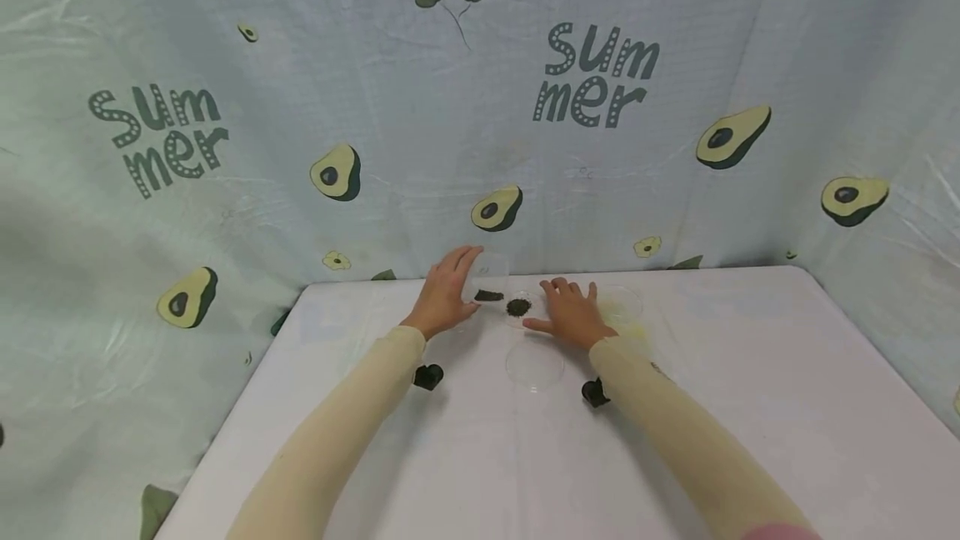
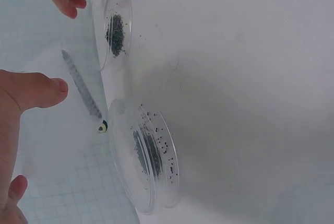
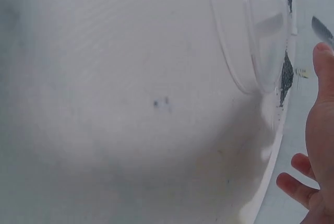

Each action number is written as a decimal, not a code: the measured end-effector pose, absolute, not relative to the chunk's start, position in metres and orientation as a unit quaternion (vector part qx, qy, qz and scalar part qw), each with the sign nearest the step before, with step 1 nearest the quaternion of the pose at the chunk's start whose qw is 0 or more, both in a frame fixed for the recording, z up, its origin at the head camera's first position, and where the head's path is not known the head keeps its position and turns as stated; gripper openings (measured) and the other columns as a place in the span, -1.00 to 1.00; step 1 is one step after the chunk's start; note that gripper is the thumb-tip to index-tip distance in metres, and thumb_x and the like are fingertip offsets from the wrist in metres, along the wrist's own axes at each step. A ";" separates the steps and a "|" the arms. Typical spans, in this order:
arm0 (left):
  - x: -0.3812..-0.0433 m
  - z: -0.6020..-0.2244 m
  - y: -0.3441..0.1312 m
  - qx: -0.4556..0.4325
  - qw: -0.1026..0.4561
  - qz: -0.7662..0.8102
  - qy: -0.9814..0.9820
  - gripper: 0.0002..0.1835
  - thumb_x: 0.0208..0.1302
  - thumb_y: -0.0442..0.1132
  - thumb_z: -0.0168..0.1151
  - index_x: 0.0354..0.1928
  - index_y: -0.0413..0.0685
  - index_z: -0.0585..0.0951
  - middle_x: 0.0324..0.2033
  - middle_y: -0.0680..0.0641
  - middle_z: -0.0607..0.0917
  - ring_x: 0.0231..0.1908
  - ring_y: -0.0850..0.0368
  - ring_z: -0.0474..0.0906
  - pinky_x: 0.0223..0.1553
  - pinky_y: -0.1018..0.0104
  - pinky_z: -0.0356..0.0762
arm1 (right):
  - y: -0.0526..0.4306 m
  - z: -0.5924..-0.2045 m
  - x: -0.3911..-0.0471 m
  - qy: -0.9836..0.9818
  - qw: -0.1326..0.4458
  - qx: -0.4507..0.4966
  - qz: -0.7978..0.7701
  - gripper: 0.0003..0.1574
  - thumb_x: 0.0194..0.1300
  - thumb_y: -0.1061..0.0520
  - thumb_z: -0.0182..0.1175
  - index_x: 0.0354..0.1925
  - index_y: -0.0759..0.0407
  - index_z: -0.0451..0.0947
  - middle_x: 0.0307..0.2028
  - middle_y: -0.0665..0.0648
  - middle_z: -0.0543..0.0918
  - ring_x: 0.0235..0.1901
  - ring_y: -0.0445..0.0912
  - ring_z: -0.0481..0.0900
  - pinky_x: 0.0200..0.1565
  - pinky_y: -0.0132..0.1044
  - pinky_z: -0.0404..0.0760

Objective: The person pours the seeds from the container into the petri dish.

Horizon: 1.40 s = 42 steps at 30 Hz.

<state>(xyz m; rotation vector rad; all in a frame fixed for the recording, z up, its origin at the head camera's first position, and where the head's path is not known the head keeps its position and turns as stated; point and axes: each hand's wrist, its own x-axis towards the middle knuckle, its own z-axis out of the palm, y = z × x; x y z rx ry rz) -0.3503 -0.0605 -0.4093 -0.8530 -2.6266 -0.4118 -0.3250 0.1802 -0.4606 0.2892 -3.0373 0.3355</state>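
Note:
My left hand (image 1: 447, 294) holds a clear, pale container (image 1: 491, 267) between thumb and fingers, raised over the far part of the table. A dark layer lies along its bottom, showing as a slanting strip in the left wrist view. Below it, a clear round dish (image 2: 169, 187) holds dark grains. Farther right is a second clear dish (image 2: 128, 4) with a small dark pile (image 1: 518, 307). Close to that dish's right side, my right hand (image 1: 572, 311) has its fingers spread, thumb near the rim.
A clear round dish (image 1: 534, 365) lies in front of the piles. Right of the right hand stands another clear dish (image 1: 637, 300), with pale yellow about it. The white table (image 1: 487, 473) ends at a printed cloth backdrop (image 1: 420, 107). Dark wrist-camera parts (image 1: 428, 377) hang under the forearms.

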 end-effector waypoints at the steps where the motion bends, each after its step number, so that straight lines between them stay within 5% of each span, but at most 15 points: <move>1: -0.349 -0.408 -0.062 -0.298 0.173 -0.151 -0.926 0.04 -0.09 -0.22 0.56 0.44 0.03 0.17 0.35 -0.12 0.32 0.37 -0.04 0.24 0.24 -0.07 0.35 | 0.180 -0.460 -0.324 -0.989 0.036 0.096 0.109 0.11 0.13 -0.50 0.16 0.38 0.16 0.25 0.30 0.28 0.37 0.27 0.24 0.35 0.31 0.46 -0.02; 13: -0.343 -0.409 -0.083 -0.273 0.168 -0.208 -0.924 0.06 -0.08 -0.18 0.56 0.45 0.01 0.14 0.34 -0.12 0.33 0.35 -0.08 0.28 0.27 -0.19 0.33 | 0.180 -0.455 -0.311 -0.986 0.048 0.134 0.086 0.06 0.13 -0.48 0.20 0.35 0.14 0.30 0.29 0.26 0.40 0.26 0.20 0.38 0.31 0.48 -0.03; 21: -0.337 -0.413 -0.095 -0.257 0.155 -0.217 -0.929 0.03 -0.02 -0.09 0.53 0.45 -0.03 0.13 0.37 -0.11 0.30 0.37 -0.05 0.26 0.38 0.01 0.27 | 0.183 -0.455 -0.297 -0.981 0.064 0.166 0.076 0.03 0.13 -0.47 0.20 0.33 0.14 0.32 0.24 0.24 0.44 0.23 0.20 0.41 0.29 0.49 -0.02; 42: -0.315 -0.423 -0.133 -0.201 0.128 -0.260 -0.936 0.03 0.05 0.00 0.47 0.47 -0.07 0.09 0.39 -0.15 0.25 0.39 -0.10 0.21 0.37 -0.06 0.26 | 0.177 -0.459 -0.262 -0.972 0.031 0.216 0.082 -0.03 0.09 -0.42 0.27 0.25 0.16 0.40 0.14 0.25 0.53 0.14 0.17 0.50 0.27 0.50 0.00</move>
